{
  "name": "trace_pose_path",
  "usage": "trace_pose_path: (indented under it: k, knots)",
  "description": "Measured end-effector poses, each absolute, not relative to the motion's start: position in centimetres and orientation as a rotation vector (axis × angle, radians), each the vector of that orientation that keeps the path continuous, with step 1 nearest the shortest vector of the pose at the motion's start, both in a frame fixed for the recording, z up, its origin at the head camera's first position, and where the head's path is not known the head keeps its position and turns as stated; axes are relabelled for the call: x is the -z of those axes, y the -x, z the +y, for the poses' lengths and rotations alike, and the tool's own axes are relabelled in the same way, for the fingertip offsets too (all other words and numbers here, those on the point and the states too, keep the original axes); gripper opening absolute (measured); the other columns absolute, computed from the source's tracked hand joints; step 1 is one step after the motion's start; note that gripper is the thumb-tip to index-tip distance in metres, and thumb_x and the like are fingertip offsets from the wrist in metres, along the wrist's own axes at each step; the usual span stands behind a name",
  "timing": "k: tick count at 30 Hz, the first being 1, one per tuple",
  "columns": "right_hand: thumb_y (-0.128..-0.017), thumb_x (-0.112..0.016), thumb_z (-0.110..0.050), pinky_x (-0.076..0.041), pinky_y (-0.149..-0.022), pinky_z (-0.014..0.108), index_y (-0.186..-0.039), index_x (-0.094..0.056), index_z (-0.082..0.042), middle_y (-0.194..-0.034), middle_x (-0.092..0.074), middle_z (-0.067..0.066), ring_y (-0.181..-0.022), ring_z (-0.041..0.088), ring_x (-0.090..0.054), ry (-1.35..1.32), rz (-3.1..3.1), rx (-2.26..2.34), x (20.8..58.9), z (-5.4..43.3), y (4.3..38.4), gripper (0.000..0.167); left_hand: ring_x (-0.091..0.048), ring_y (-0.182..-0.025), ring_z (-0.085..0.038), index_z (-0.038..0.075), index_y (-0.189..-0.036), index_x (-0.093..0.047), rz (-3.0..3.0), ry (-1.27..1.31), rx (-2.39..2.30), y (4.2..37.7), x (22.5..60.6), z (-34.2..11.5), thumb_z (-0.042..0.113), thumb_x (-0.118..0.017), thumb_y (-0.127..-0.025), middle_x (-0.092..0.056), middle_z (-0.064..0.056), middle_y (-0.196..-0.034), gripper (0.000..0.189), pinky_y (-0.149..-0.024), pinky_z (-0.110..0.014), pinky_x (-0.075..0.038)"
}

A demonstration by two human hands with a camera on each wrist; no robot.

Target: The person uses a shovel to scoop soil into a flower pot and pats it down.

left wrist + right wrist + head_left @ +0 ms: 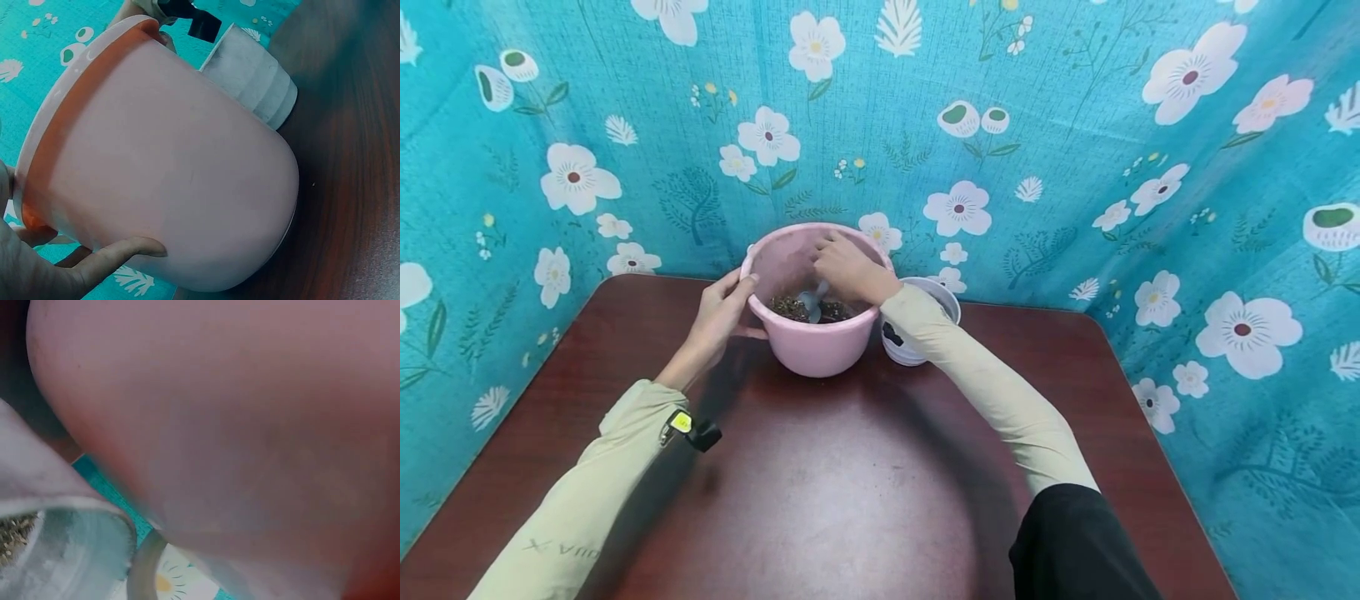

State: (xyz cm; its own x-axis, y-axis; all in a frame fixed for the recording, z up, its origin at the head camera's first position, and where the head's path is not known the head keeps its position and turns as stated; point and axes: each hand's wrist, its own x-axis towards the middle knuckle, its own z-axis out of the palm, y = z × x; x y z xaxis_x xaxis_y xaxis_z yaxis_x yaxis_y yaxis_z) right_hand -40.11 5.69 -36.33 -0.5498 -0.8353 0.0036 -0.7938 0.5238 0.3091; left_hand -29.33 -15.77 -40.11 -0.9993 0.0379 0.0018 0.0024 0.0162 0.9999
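Observation:
A pink bucket [816, 346] stands towards the back of the table, with dark, crumbly soil [790, 308] inside. My left hand [718, 312] grips its left rim, thumb at the edge and fingers along the outer wall; the left wrist view shows one finger [147, 246] lying against that wall. Reaching over the right rim, my right hand [846, 265] is inside the bucket with its fingers curled round the handle of a small grey-blue trowel [811, 307]. The trowel's blade lies on the soil. In the right wrist view the bucket wall [237, 412] fills most of the picture.
Close at the bucket's right stands a white ribbed pot [904, 354], partly behind my right forearm. Bits of soil [15, 537] show inside it. A floral blue cloth [865, 100] hangs right behind the dark red wooden table [850, 467].

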Motion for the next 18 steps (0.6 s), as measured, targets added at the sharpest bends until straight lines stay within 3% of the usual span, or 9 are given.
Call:
trace_pose_path:
  k: [8,14,18]
  knots:
    - [-0.092,-0.08,-0.03,-0.035,-0.122,0.047,-0.098,-0.081,-0.008,-0.113,-0.074,0.009,-0.121,0.03,-0.058,-1.429,-2.755,0.164,36.4,6.4,40.4,0.023,-0.066,-0.091,-0.011,0.009,-0.163,-0.036,2.217,-0.017,-2.192,29.4,40.1,-15.6,0.031,-0.051,-0.108,-0.041,-0.027,-0.155,0.062,-0.068,-0.046,-0.068]
    - [-0.091,-0.082,-0.022,-0.04,-0.114,0.042,-0.095,-0.083,-0.012,-0.104,-0.073,0.006,-0.116,0.027,-0.056,-1.408,-2.806,0.063,36.0,6.5,40.5,0.011,-0.065,-0.085,-0.006,0.006,-0.163,-0.036,2.229,-0.028,-2.202,29.3,39.9,-15.7,0.034,-0.05,-0.108,-0.039,-0.031,-0.152,0.063,-0.063,-0.039,-0.069]
    - [-0.089,-0.084,-0.02,-0.042,-0.108,0.04,-0.096,-0.083,-0.012,-0.101,-0.074,0.004,-0.113,0.025,-0.056,-1.414,-2.847,-0.022,36.1,7.0,40.4,0.011,-0.066,-0.091,-0.011,0.007,-0.163,-0.035,2.232,-0.03,-2.176,29.2,40.0,-15.6,0.033,-0.049,-0.108,-0.04,-0.03,-0.153,0.062,-0.066,-0.041,-0.069]
